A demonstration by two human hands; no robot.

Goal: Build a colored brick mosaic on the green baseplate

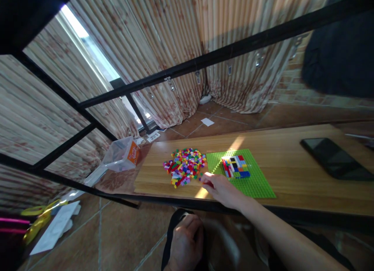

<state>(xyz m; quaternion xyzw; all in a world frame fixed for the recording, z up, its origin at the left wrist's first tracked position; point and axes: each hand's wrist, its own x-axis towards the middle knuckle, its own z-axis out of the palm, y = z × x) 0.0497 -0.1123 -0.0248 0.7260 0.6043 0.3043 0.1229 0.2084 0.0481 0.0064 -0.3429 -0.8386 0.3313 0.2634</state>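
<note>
My right hand [219, 188] reaches over the wooden bench top, at the near left corner of the green baseplate [259, 185]. Its fingers are curled in a pinch; a reddish spot shows under them, too small to name. Just left of the fingertips lies the loose pile of small coloured toy bricks [187, 163]. On the baseplate stands a flat block of joined bricks [236, 167] in red, white, black, yellow and blue. My left hand [188, 238] rests on my knee below the bench edge, fingers curled in, with nothing visible in it.
A clear plastic box [118, 156] with an orange label stands beyond the bench's left end. To the right, a black phone-like slab [336, 158] lies on the bench [283, 146]. Black metal bars [187, 66] cross in front of the curtains. White paper [207, 122] lies on the tiled floor.
</note>
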